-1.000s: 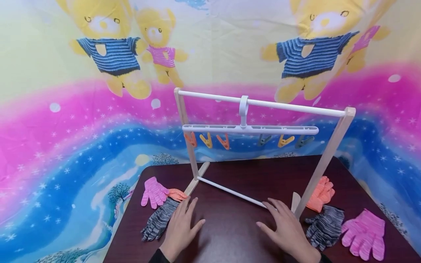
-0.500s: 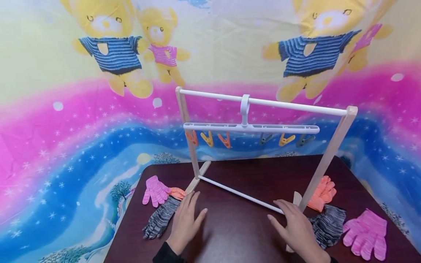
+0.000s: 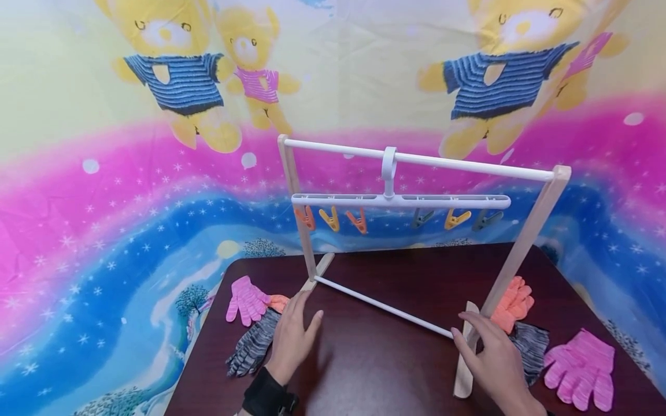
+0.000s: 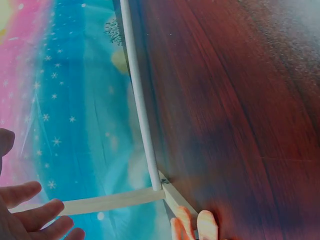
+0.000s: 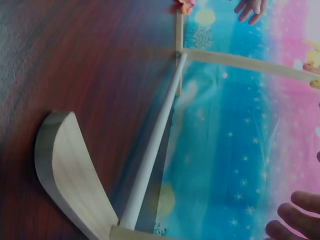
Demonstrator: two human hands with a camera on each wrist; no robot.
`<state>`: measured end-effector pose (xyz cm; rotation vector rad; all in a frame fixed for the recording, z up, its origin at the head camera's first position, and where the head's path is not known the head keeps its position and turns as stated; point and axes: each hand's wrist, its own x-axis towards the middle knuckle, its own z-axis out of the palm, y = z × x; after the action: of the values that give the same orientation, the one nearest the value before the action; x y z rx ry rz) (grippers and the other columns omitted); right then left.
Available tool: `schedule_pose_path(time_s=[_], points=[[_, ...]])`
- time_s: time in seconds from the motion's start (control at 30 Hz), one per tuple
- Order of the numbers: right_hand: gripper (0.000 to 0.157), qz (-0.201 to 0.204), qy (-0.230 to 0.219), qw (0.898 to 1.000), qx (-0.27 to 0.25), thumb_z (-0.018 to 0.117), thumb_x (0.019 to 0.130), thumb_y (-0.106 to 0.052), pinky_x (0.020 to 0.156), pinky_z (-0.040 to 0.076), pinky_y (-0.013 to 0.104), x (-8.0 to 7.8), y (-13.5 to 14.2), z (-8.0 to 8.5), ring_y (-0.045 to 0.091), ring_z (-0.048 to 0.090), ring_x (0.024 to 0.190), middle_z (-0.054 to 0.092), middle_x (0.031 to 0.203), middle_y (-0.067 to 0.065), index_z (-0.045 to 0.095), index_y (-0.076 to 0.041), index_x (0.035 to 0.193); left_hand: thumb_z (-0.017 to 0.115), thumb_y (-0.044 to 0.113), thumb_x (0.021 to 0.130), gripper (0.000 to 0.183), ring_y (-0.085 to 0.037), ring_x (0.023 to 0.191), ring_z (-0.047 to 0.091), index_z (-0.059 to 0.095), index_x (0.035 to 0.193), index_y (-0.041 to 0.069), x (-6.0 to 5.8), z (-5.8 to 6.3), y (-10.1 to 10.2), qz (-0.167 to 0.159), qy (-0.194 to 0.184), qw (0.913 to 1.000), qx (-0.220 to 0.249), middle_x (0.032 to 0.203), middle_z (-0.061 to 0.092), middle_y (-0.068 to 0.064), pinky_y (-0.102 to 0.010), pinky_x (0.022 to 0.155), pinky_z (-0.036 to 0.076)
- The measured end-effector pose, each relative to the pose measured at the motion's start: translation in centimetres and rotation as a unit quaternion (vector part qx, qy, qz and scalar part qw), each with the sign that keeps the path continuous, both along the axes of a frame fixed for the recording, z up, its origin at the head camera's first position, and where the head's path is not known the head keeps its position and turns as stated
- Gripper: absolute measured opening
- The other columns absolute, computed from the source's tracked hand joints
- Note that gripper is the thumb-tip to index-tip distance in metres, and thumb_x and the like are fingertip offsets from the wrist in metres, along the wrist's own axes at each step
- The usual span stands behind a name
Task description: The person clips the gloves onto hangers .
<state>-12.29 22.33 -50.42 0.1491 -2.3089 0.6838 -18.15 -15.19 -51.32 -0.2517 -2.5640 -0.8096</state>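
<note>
My left hand (image 3: 293, 338), fingers spread, is close by the left wooden foot of a drying rack (image 3: 437, 163), overlapping the grey knitted glove (image 3: 252, 345) and an orange glove (image 3: 278, 303). Its relaxed fingers show in the left wrist view. My right hand (image 3: 491, 355) is at the base of the rack's right post, fingers loosely bent over the wooden foot (image 3: 464, 375); nothing shows in its grasp. A white clip hanger (image 3: 400, 201) hangs by its hook from the top bar, with several orange, yellow and grey-green clips (image 3: 458, 219) below.
A pink glove (image 3: 247, 300) lies at the left. Beyond the right post are an orange glove (image 3: 514, 305), a partly hidden grey glove (image 3: 532, 349) and another pink glove (image 3: 581, 370). A white lower bar (image 3: 385, 306) spans the brown table (image 3: 374, 370). Behind hangs a bear-print cloth (image 3: 156, 173).
My right hand has moved right, from the lower bar's end to the right post's base, uncovering the wooden foot. The left hand has shifted slightly up. The hanger and clips look the same.
</note>
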Motion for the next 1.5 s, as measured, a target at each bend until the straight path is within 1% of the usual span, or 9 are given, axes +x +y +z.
schedule_pose_path(time_s=[0.1, 0.2, 0.37, 0.57, 0.73, 0.93, 1.13, 1.37, 1.5], points=[[0.036, 0.004, 0.037, 0.999, -0.015, 0.082, 0.072, -0.009, 0.072, 0.043, 0.023, 0.0, 0.5, 0.0, 0.011, 0.062, 0.094, 0.075, 0.104, 0.013, 0.074, -0.008, 0.108, 0.069, 0.033, 0.096, 0.054, -0.03, 0.132, 0.056, 0.054, 0.143, 0.011, -0.5, 0.0, -0.1, 0.001, -0.01, 0.9998, 0.016, 0.143, 0.058, -0.013, -0.052, 0.104, 0.05], [0.037, 0.017, 0.065, 0.997, -0.037, 0.08, 0.072, -0.005, 0.084, 0.037, 0.009, 0.1, 1.0, 0.2, -0.011, 0.052, 0.104, 0.074, 0.102, 0.018, 0.073, -0.003, 0.108, 0.069, 0.033, 0.096, 0.054, -0.03, 0.132, 0.056, 0.054, 0.143, 0.011, -1.1, 0.0, -0.4, -0.001, -0.016, 0.9993, 0.033, 0.144, 0.058, -0.014, -0.051, 0.105, 0.049], [0.032, 0.017, 0.099, 0.993, -0.066, 0.074, 0.074, -0.001, 0.092, 0.029, 0.0, 0.1, 2.0, 0.6, -0.029, 0.039, 0.11, 0.072, 0.096, 0.023, 0.073, 0.003, 0.106, 0.068, 0.032, 0.097, 0.052, -0.031, 0.131, 0.057, 0.055, 0.143, 0.012, -2.4, 0.2, -0.6, 0.0, -0.006, 0.999, 0.045, 0.143, 0.059, -0.012, -0.053, 0.105, 0.048], [0.023, -0.019, 0.104, 0.991, -0.081, 0.07, 0.079, -0.006, 0.079, 0.033, 0.004, 0.1, 3.5, 1.2, -0.034, 0.038, 0.106, 0.071, 0.092, 0.026, 0.074, 0.003, 0.1, 0.067, 0.03, 0.097, 0.049, -0.033, 0.13, 0.057, 0.056, 0.141, 0.012, -3.6, 0.4, -0.8, 0.002, -0.01, 0.9988, 0.049, 0.141, 0.06, -0.013, -0.054, 0.104, 0.048], [0.02, -0.052, 0.108, 0.989, -0.089, 0.068, 0.082, -0.01, 0.061, 0.036, 0.016, -0.1, 4.4, 1.5, -0.035, 0.036, 0.093, 0.069, 0.085, 0.024, 0.074, 0.003, 0.095, 0.064, 0.029, 0.099, 0.048, -0.034, 0.131, 0.057, 0.054, 0.143, 0.011, -4.8, 0.1, -1.0, 0.011, -0.046, 0.9954, 0.083, 0.141, 0.06, -0.014, -0.055, 0.105, 0.047], [0.024, -0.083, 0.086, 0.988, -0.095, 0.07, 0.082, -0.012, 0.054, 0.035, 0.017, -0.5, 4.9, 2.0, -0.038, 0.033, 0.087, 0.072, 0.089, 0.022, 0.074, 0.001, 0.101, 0.064, 0.024, 0.099, 0.048, -0.037, 0.127, 0.059, 0.052, 0.143, 0.008, -6.4, -0.1, -1.4, 0.003, -0.056, 0.9906, 0.125, 0.138, 0.062, -0.018, -0.055, 0.102, 0.048], [0.035, -0.079, 0.06, 0.991, -0.092, 0.073, 0.083, -0.017, 0.051, 0.031, 0.017, -0.9, 4.8, 2.2, -0.035, 0.031, 0.084, 0.072, 0.1, 0.022, 0.073, -0.003, 0.115, 0.062, 0.026, 0.101, 0.057, -0.038, 0.129, 0.057, 0.041, 0.151, 0.009, -8.2, 0.7, -1.4, 0.012, -0.056, 0.9888, 0.138, 0.143, 0.056, -0.02, -0.054, 0.102, 0.049], [0.042, -0.071, 0.042, 0.991, -0.101, 0.075, 0.081, -0.016, 0.049, 0.033, 0.013, -1.7, 4.3, 2.7, -0.034, 0.035, 0.07, 0.072, 0.09, 0.022, 0.069, -0.001, 0.12, 0.058, 0.031, 0.102, 0.075, -0.037, 0.139, 0.049, 0.016, 0.162, 0.014, -11.2, 1.1, -1.3, 0.032, -0.045, 0.991, 0.122, 0.157, 0.042, -0.018, -0.056, 0.107, 0.045], [0.044, -0.071, 0.02, 0.991, -0.111, 0.077, 0.081, -0.016, 0.048, 0.035, 0.013, -1.8, 3.9, 2.8, -0.032, 0.038, 0.063, 0.073, 0.091, 0.023, 0.068, 0.0, 0.121, 0.058, 0.031, 0.102, 0.078, -0.037, 0.141, 0.047, 0.012, 0.163, 0.014, -12.3, 1.9, -1.2, 0.025, -0.047, 0.9906, 0.126, 0.158, 0.04, -0.018, -0.056, 0.109, 0.044]])
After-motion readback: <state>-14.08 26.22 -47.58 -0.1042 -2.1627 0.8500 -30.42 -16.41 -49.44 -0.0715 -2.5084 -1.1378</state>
